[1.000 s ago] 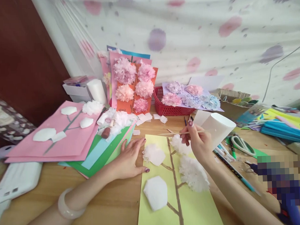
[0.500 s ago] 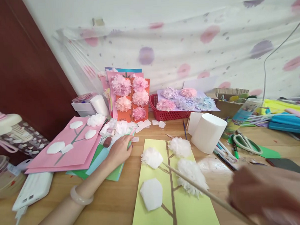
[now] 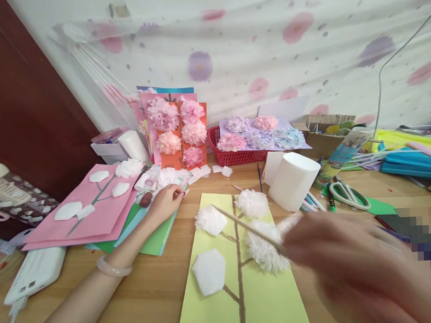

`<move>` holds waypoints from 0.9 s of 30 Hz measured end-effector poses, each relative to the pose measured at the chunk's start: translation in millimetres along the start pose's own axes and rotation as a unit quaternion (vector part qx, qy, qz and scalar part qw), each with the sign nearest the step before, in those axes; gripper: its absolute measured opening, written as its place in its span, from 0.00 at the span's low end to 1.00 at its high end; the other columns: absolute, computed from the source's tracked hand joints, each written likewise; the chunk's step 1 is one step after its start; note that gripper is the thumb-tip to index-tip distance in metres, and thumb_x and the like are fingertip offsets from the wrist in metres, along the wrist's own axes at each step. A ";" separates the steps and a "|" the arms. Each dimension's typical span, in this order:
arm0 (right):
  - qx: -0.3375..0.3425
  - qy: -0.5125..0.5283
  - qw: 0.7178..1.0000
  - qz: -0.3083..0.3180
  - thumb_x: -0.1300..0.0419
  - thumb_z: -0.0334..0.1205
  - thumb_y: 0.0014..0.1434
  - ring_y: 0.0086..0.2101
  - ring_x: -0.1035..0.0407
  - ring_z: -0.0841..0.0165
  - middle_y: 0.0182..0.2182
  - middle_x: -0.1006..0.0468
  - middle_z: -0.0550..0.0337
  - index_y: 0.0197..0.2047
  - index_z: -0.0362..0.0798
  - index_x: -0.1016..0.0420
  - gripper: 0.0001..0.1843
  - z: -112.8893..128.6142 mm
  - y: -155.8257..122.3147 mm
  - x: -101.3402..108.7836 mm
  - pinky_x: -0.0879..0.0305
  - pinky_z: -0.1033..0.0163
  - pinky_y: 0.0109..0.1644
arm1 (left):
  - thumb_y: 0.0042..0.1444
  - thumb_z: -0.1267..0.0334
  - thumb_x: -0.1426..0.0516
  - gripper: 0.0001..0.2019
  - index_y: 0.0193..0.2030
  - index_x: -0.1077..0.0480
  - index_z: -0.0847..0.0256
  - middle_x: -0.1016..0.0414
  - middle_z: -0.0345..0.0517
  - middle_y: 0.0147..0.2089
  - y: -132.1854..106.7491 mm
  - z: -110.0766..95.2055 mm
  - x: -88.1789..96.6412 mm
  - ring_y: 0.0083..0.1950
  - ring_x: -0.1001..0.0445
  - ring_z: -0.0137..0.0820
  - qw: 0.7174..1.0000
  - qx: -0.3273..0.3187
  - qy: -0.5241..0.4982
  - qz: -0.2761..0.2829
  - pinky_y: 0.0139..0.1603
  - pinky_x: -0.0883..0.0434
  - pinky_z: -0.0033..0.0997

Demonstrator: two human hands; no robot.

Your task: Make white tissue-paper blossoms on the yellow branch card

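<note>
My right hand, smeared by motion, is closed round a thin wooden stick. The stick's tip lies over a fluffy white paper flower on the yellow paper. On that sheet are a painted brown stem with branches, two more ruffled white flowers on the right, and a flat white paper shape at lower left. Beside the sheet's upper left corner, my left hand pinches a small white paper piece at its fingertips. A pale bangle circles that wrist.
Green and blue sheets lie under my left hand, next to pink paper bearing white shapes. A white paper roll, red basket, scissors and pens stand or lie beyond. At left are a white power bank and patterned bottle.
My right hand has moved left and up, and the stick's tip now reaches further over the upper left flower. My left fingers have curled in around the small paper piece. The view has shifted slightly.
</note>
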State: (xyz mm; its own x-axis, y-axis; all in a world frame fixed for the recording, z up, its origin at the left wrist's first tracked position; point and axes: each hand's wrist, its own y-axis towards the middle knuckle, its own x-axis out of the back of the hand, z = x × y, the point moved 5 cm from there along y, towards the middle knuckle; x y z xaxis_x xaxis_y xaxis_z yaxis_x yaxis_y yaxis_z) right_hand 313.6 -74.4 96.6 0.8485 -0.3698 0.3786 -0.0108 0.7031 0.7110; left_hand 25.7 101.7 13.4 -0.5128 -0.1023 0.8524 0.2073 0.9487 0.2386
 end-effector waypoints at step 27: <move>-0.222 0.136 0.964 0.049 0.50 0.58 0.68 0.20 0.34 0.74 0.23 0.26 0.63 0.28 0.48 0.29 0.26 -93.9 4.9 -81.1 0.40 0.68 0.25 | 0.61 0.63 0.44 0.08 0.32 0.24 0.54 0.22 0.44 0.45 -30.4 -102.9 8.4 0.59 0.38 0.48 0.952 -0.232 0.201 -0.025 0.63 0.55 0.60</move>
State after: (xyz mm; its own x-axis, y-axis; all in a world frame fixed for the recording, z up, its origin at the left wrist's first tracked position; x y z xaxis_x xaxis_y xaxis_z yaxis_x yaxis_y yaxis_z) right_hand 294.4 16.1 13.7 0.9628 -0.1586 0.2188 0.0789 0.9394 0.3336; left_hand 100.9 41.2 61.1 -0.1921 -0.3387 0.9211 0.5833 0.7154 0.3847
